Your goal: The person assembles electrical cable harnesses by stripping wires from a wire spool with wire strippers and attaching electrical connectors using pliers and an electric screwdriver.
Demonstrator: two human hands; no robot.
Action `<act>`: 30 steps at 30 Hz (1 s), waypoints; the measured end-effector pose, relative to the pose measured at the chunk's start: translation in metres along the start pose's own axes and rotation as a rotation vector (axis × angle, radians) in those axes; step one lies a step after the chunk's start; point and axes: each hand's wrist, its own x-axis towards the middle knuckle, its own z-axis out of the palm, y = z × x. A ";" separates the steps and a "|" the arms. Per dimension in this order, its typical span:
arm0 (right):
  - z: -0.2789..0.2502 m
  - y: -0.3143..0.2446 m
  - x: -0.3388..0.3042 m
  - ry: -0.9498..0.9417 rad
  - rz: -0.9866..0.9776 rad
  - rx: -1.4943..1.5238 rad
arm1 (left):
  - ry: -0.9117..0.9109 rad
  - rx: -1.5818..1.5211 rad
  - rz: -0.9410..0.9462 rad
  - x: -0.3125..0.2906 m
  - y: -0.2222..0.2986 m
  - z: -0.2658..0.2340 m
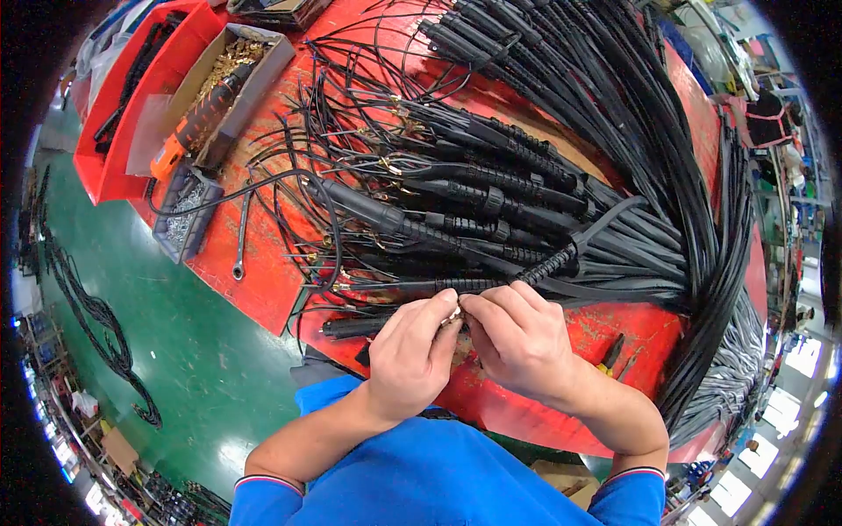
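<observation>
Centrally, just below the middle of the frame, a small silvery metal fitting [453,316] was pinched between the fingertips of the left hand [409,355] and the right hand [519,340], both closed on it from opposite sides. It was met there by the end of a black ribbed cable with a spring-like strain relief [545,265], whose long axis ran up and to the right toward the large bundle of black cables [649,158] fanned across the red worktable [263,263]. The cable was approached more closely by the right hand. Whether the fitting was already seated on the cable end could not be told. An orange-and-black handled tool [195,123] lay in a cardboard box [272,53] at upper left
</observation>
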 end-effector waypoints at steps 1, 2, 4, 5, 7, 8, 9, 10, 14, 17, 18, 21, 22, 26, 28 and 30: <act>0.000 0.000 0.000 0.001 0.000 -0.001 | -0.001 0.045 0.096 0.002 -0.002 0.000; 0.000 -0.001 0.000 0.006 0.002 0.000 | -0.001 0.044 0.097 0.003 -0.005 0.001; 0.000 -0.001 0.001 0.012 0.003 0.001 | 0.020 0.070 0.224 0.003 -0.010 0.003; 0.000 -0.001 0.001 0.008 0.006 0.004 | 0.021 0.071 0.224 0.002 -0.012 0.003; 0.000 -0.001 0.002 0.004 0.009 0.008 | 0.023 0.079 0.260 0.001 -0.014 0.003; -0.001 -0.001 0.003 0.011 0.011 0.016 | 0.024 0.079 0.260 0.001 -0.012 0.003; -0.002 -0.002 0.004 0.017 0.013 0.024 | 0.055 0.073 0.186 0.000 -0.009 0.004; -0.002 -0.002 0.005 0.018 0.014 0.023 | 0.085 0.066 0.112 0.001 -0.005 0.004; -0.004 -0.002 0.007 0.037 0.010 0.025 | 0.048 0.056 0.014 0.006 0.003 -0.004; -0.002 -0.002 0.007 0.047 0.007 0.019 | -0.054 0.033 -0.038 0.004 0.002 -0.009; -0.002 -0.002 0.006 0.046 0.007 0.016 | -0.061 0.040 -0.015 0.003 0.002 -0.009; -0.002 -0.003 0.004 0.044 0.018 0.016 | -0.062 0.045 -0.002 0.005 0.008 -0.010; -0.002 -0.003 0.004 0.045 0.017 0.016 | -0.059 0.046 -0.015 0.005 0.011 -0.011; -0.002 -0.005 0.001 0.034 0.025 -0.008 | -0.048 0.072 0.040 0.005 0.006 -0.009; -0.001 -0.005 0.000 0.032 0.031 -0.009 | -0.016 0.113 0.113 0.005 0.007 -0.007; -0.001 -0.005 -0.001 0.042 0.014 -0.003 | -0.010 0.109 0.153 0.003 0.004 -0.004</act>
